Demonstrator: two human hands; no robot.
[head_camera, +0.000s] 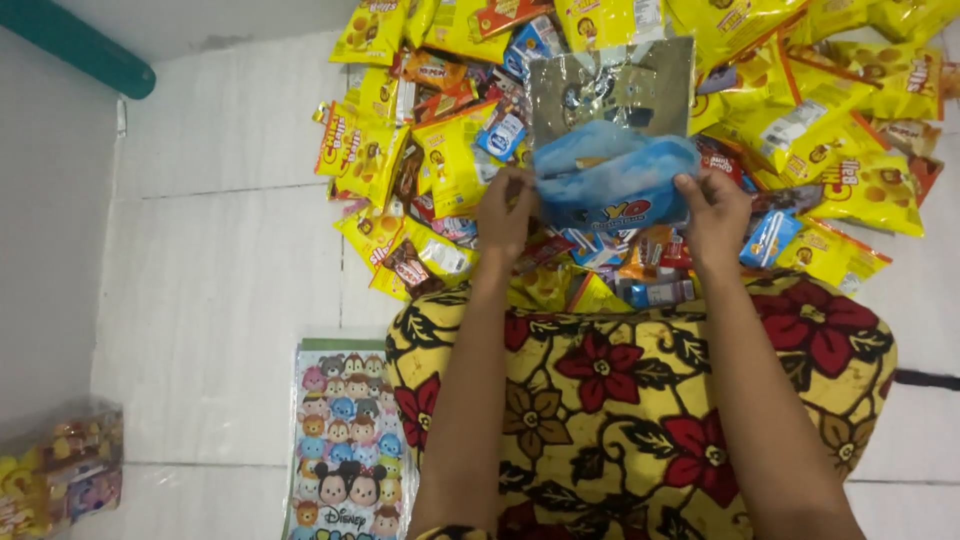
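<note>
Both my hands hold up a clear plastic bag with blue snack packets in its lower part, above a heap of snack packets. My left hand pinches the bag's lower left edge. My right hand grips its lower right edge. The bag's upper part is shiny and see-through. The heap is mostly yellow packets, with smaller blue, red and brown ones mixed in, spread on the white tiled floor. My lap is covered by yellow cloth with red flowers.
A flat stack of printed plastic bags with cartoon faces lies on the floor left of my lap. A filled clear bag of small packets sits at the bottom left. A wall runs along the left; a green bar is at the top left.
</note>
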